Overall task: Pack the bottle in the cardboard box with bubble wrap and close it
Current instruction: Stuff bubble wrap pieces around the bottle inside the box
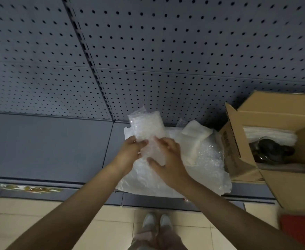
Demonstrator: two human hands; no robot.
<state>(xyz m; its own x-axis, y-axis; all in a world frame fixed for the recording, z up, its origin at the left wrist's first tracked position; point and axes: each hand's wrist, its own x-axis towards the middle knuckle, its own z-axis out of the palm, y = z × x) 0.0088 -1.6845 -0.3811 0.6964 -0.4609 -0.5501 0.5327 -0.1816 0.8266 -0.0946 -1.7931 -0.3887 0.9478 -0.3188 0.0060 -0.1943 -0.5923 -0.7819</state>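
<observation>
Both hands meet at a bundle of bubble wrap point(145, 127) held upright over the grey shelf point(48, 147), well to the left of the open cardboard box point(278, 179). The left hand point(131, 150) closes its fingers on the bundle's lower left side, and the right hand point(168, 157) grips the lower right, thumb pressed across the front of the wrap. Whether the bottle is inside this bundle cannot be told, since the wrap is cloudy and nothing shows through it. Under the hands and stretching toward the box lies a loose sheet of bubble wrap point(207, 159), crumpled, its right edge touching the box's near flap point(233, 139) (the flap carries dark printed text, too blurred to read). Just left of the box, a flat pale foam sheet point(197, 134) rests on top of that loose wrap. The box sits at the right end of the shelf with its flaps standing open; inside it a dark rounded object point(271, 150) lies against white padding point(269, 136), but its kind is unclear. Behind the box and the bundle rises a grey pegboard wall point(148, 51). Below the shelf edge, tan floor tiles point(39, 213) and a pair of pale shoes point(157, 222) are visible.
</observation>
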